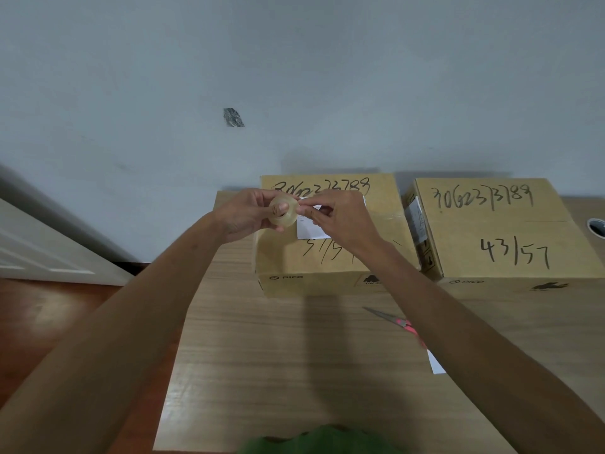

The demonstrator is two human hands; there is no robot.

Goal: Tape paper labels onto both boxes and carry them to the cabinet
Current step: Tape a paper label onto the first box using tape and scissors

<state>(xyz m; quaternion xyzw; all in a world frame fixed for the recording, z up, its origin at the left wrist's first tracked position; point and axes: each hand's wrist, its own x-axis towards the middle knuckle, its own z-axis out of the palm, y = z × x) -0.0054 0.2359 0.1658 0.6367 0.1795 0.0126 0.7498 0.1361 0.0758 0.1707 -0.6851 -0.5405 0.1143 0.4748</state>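
Observation:
Two brown cardboard boxes with handwritten numbers stand at the back of the wooden table. Over the left box my left hand grips a roll of clear tape. My right hand pinches at the roll's right edge, where the tape end seems to be. A white paper label lies on top of the left box, partly hidden behind my hands. The right box has no loose label on its top.
Scissors with pink handles lie on the table in front of the boxes, partly under my right forearm. A second white paper peeks out beside that forearm. A white door stands at the left, and a cable hole at the far right.

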